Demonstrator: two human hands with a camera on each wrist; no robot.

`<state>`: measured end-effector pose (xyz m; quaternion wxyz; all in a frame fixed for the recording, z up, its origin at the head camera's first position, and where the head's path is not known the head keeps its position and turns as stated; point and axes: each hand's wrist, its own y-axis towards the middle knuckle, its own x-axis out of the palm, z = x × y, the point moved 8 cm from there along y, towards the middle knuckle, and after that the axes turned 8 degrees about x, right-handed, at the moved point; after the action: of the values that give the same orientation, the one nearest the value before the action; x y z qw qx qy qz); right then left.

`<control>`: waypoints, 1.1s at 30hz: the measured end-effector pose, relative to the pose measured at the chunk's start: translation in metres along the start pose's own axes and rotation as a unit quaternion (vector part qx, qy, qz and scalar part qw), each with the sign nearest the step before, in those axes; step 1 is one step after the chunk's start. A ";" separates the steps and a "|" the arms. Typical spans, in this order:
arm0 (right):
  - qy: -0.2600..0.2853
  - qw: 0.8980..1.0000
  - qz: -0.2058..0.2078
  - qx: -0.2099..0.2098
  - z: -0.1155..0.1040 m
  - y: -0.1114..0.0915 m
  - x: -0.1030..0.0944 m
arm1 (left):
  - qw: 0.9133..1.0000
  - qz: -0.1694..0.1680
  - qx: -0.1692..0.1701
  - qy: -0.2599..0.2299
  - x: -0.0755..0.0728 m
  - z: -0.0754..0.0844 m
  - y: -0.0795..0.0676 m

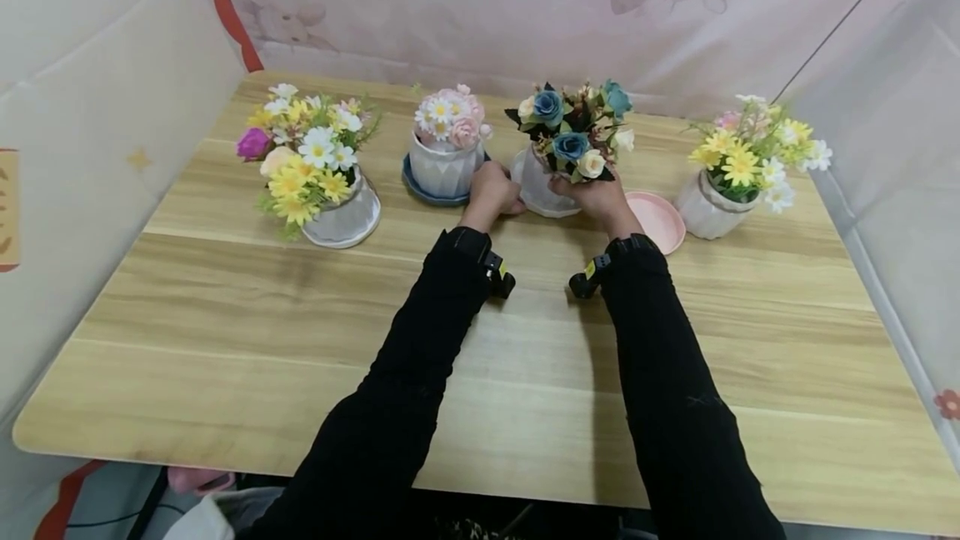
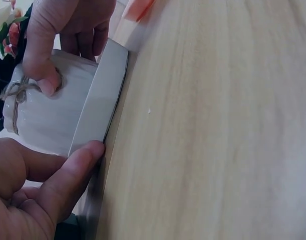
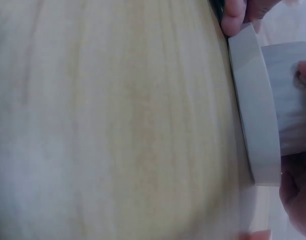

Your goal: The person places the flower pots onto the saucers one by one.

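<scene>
Near the back middle of the table, a white flowerpot (image 2: 57, 110) with twine round its rim stands on a white saucer (image 2: 99, 97). Blue and cream artificial roses (image 1: 572, 142) fill it. My left hand (image 1: 492, 192) pinches the saucer's edge, its thumb low on the outer wall in the left wrist view. The right hand (image 1: 598, 200) grips the pot near its rim, the thumb pressing on the twine. In the right wrist view the saucer (image 3: 255, 107) rests close over the wood, with most of the right hand out of frame.
Left of my hands a white pot (image 1: 444, 169) of pink flowers stands on a blue saucer (image 1: 417, 187). Farther left, a flower-filled pot (image 1: 345, 219) leans. A pink saucer (image 1: 660, 222) and another white pot (image 1: 708, 208) are on the right. Fabric walls (image 1: 450, 15) border the table.
</scene>
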<state>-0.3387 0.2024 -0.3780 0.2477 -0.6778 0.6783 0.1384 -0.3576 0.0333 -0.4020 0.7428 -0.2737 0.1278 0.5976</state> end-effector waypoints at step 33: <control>-0.081 0.996 -0.010 0.021 -0.011 -0.012 -0.002 | 0.995 -0.066 0.055 0.057 -0.010 0.009 -0.008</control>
<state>-0.3290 0.1980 -0.3657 0.3177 -0.6660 0.6516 0.1757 -0.3537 0.0287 -0.3871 0.7859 -0.2736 0.1846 0.5228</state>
